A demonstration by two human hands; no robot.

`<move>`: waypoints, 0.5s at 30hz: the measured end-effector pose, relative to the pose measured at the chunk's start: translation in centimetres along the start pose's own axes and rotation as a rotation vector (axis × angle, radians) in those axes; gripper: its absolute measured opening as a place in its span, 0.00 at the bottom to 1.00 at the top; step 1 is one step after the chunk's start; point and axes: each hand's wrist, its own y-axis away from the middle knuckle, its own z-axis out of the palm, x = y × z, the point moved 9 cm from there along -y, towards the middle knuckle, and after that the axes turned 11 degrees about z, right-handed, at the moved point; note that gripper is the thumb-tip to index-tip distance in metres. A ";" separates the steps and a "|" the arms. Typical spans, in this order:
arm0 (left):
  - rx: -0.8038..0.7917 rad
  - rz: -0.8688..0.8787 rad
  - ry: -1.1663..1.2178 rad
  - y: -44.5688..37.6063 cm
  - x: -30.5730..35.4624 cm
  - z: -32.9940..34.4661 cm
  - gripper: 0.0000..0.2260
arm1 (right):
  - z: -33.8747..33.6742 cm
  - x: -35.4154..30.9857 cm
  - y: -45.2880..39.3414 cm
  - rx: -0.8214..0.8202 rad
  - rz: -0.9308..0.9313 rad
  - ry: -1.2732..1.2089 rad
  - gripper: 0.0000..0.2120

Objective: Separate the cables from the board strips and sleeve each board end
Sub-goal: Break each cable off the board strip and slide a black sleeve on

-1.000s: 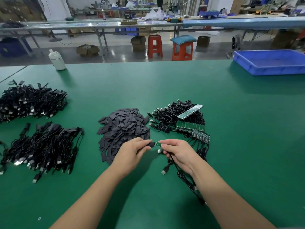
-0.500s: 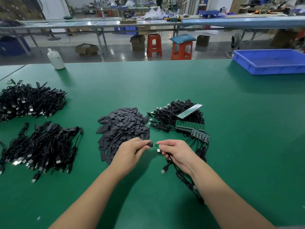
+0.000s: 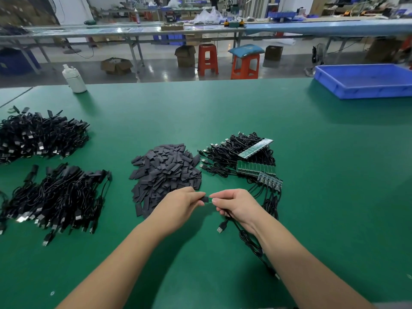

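Head view, from the left edge: two heaps of black USB cables lie on the green bench, a far heap and a near heap just in front of it, with a white plastic bottle standing at the bench's far edge. Next comes a mound of flat black sleeve pieces, touching the bench near its middle. Just in front of that mound, the left hand pinches a short black sleeve between thumb and curled fingers. Its open end meets a small green board end, pinched by the fingers of the right hand. A thin black cable with a USB plug hangs from under the right hand and trails along the bench beneath the forearm. Behind the right hand lie green board strips on a tangle of attached black cables. A blue plastic tray sits at the far right.
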 end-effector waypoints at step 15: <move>0.007 -0.045 0.081 -0.2 0.0 0.3 0.12 | 0.0 -1.1 0.6 0.045 -0.103 0.142 0.04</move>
